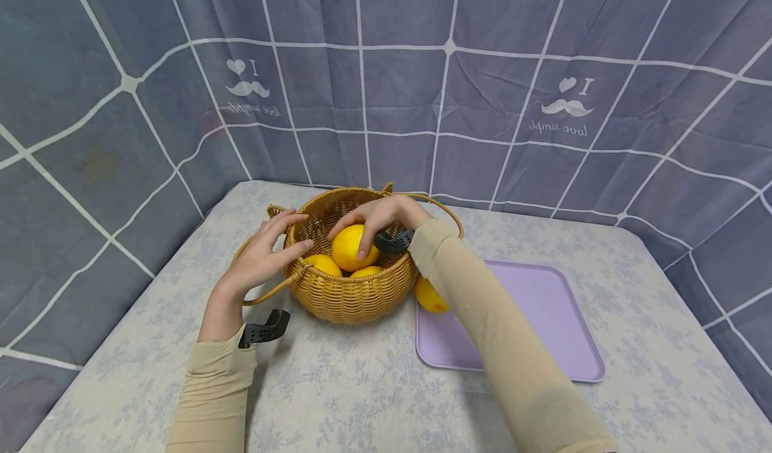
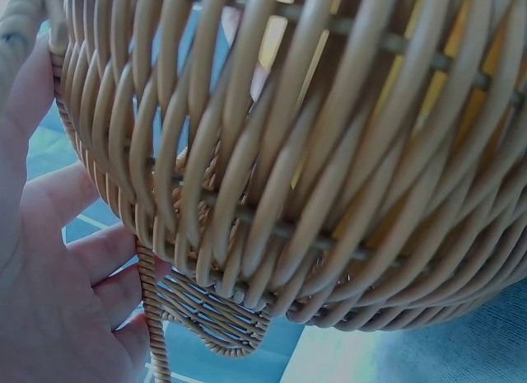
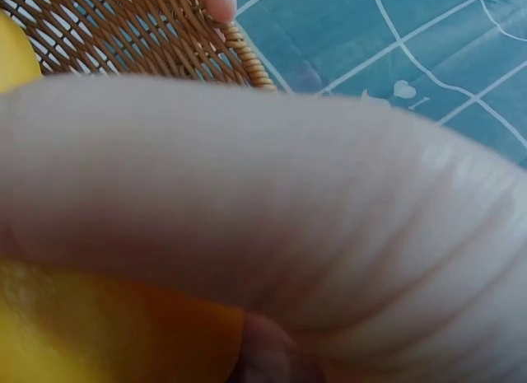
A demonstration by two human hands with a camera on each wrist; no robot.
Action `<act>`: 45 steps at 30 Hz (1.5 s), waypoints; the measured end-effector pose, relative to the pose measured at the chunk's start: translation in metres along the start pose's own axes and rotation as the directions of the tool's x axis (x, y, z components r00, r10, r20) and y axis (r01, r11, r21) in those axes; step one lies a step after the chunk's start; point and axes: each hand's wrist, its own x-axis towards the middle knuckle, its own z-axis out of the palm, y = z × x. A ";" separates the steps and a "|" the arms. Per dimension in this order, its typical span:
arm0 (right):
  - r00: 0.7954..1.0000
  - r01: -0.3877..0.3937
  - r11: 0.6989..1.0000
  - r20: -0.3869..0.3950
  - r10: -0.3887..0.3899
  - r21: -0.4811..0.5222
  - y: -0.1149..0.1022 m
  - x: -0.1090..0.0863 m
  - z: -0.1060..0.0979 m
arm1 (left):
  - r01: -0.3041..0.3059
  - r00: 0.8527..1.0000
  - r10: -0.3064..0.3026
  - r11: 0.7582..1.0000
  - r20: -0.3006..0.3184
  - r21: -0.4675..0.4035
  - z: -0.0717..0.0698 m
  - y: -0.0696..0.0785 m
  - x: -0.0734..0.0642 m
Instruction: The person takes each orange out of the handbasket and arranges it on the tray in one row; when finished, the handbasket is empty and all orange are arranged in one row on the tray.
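A round wicker basket (image 1: 350, 302) stands on the table with several yellow lemons inside. My right hand (image 1: 380, 217) reaches over its right side and grips one lemon (image 1: 346, 246) between thumb and fingers, above the others. A second lemon (image 1: 324, 264) and part of a third (image 1: 366, 272) show below it, near the front wall. At the left rim is my left hand (image 1: 262, 255), fingers spread and nearly straight, thumb tip over the rim. The left wrist view shows that hand (image 2: 74, 292) against the woven wall (image 2: 272, 152), by a thin handle (image 2: 152, 317).
A flat purple tray (image 1: 543, 305) lies to the right of the basket, partly under my right forearm. On its left edge sits another lemon (image 1: 429, 297), half covered by the sleeve. The basket's handles (image 1: 449, 215) loop out on both sides. A grey checked curtain (image 1: 404, 91) hangs behind the table.
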 end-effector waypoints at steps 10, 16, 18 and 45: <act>0.997 0.044 0.996 -0.074 -0.038 0.080 0.000 -0.004 0.003 | -0.008 1.000 0.008 1.000 -0.003 0.008 0.002 -0.002 0.002; 0.980 0.114 0.960 -0.187 -0.066 0.257 -0.001 -0.009 0.005 | -0.004 1.000 0.004 1.000 -0.011 0.010 0.001 -0.001 0.002; 0.970 0.151 0.949 -0.228 -0.087 0.278 -0.001 -0.012 0.005 | 0.001 1.000 -0.001 1.000 -0.007 0.012 0.000 -0.001 0.002; 0.800 0.425 0.855 -0.566 -0.200 0.299 -0.004 -0.085 0.029 | -0.024 1.000 0.024 1.000 -0.011 -0.019 0.001 -0.005 0.003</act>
